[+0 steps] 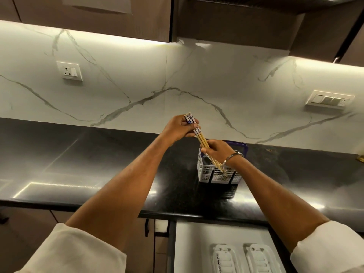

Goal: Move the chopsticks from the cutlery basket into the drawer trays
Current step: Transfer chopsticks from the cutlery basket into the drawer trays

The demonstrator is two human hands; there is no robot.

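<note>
A bundle of wooden chopsticks [201, 139] with blue-and-white patterned tops slants up and to the left out of the grey cutlery basket [215, 175] on the black countertop. My left hand [178, 128] is closed around their patterned top ends. My right hand [217, 151], with a metal bangle at the wrist, grips the shafts lower down, right above the basket. The thin tips still reach inside the basket. Below the counter an open white drawer [197, 243] holds two white slotted trays [225, 259], side by side at the bottom edge.
The basket has a purple handle [243, 147] at its back. The glossy black countertop [88, 170] runs left and right under a marble backsplash with a wall socket [70, 71] and a switch plate [329, 99]. Brown cabinet doors [157, 253] stand left of the drawer.
</note>
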